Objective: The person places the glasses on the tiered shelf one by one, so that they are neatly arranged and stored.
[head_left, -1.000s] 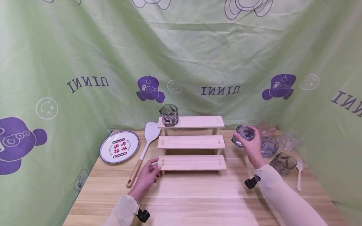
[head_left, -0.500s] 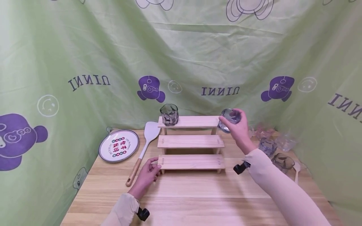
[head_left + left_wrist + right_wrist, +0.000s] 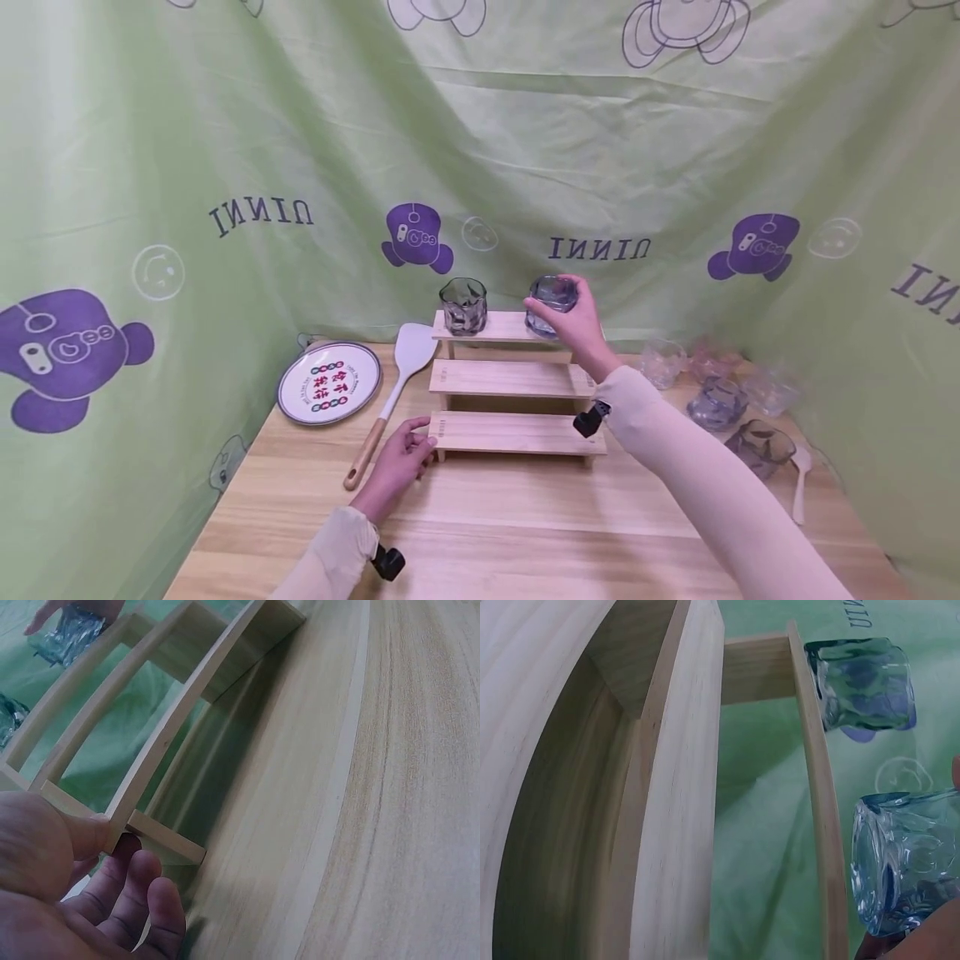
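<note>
The right hand (image 3: 576,321) hides part of the blue-tinted, faceted glass cup (image 3: 547,292) and much of the right end of the three-tiered pale wooden shelf (image 3: 510,377) at its top level. The right wrist view's edge cuts off that cup. Pink translucent glassware (image 3: 711,360) is blurred; the round white plate (image 3: 330,383) bears some unreadably small print.

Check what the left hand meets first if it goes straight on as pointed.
The pale wooden three-tier stand: the left hand pinches the left end of its lowest tier, so contact is immediate. What lies beyond is hard to judge for depth.
</note>
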Demonstrator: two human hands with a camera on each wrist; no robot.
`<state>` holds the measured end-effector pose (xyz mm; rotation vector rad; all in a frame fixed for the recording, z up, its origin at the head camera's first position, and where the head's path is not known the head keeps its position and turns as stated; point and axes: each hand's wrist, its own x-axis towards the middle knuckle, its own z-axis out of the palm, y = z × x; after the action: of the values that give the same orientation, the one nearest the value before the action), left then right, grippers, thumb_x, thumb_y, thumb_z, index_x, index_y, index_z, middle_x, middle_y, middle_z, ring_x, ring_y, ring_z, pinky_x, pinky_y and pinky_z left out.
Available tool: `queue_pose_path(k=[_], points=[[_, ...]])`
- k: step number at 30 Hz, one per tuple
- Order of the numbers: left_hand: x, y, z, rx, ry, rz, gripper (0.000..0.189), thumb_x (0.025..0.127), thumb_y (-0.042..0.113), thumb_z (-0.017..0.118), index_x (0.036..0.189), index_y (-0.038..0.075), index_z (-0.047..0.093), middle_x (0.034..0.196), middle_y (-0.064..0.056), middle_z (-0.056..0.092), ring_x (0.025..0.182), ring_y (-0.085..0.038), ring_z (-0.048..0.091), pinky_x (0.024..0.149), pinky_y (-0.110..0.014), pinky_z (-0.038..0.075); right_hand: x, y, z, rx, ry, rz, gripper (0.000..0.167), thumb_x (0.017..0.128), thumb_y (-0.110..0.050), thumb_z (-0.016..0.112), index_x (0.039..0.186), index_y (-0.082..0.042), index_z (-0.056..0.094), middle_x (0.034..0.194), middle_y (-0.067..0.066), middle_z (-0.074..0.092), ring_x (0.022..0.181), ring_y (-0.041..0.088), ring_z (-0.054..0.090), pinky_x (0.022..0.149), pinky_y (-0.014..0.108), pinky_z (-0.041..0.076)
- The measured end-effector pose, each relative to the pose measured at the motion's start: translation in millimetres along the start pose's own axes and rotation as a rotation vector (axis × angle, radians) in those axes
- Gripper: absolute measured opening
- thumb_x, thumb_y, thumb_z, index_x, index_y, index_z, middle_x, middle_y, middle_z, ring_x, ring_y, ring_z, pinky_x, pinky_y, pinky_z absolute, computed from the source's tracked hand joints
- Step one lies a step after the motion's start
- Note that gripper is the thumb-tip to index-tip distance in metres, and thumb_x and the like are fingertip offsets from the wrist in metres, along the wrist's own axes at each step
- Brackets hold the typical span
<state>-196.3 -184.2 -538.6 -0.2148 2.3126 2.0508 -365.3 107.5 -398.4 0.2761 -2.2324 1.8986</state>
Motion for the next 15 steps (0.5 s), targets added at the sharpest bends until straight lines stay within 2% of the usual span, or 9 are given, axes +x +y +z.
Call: queue_pose_path(k=[7, 15], points=[[0.1, 1.4, 0.8, 0.003, 0.001, 0.012, 0.045, 0.1, 0.009, 0.064, 0.142, 0.0, 0.049, 0.094, -0.016, 0.062, 0.073, -0.023, 0.058, 0.054, -0.027, 0.049, 8.2, 0, 23, -0.029, -0.028, 0.001, 0.087, 0.073, -0.039, 0.093, 0.14, -0.012, 0.045, 0.134, 0.011, 0.053, 0.122, 0.027, 0.054, 0.107, 0.038, 0.043], [0.3, -0.9, 0.8, -0.003, 0.006, -0.001, 0.044, 0.099, 0.006, 0.063, 0.141, 0.001, 0.051, 0.094, -0.017, 0.061, 0.07, -0.023, 0.057, 0.054, -0.027, 0.049, 8.2, -3, 35, -0.071, -0.067, 0.015, 0.091, 0.07, -0.046, 0.093, 0.14, -0.013, 0.045, 0.135, 0.012, 0.053, 0.123, 0.029, 0.053, 0.107, 0.041, 0.043]])
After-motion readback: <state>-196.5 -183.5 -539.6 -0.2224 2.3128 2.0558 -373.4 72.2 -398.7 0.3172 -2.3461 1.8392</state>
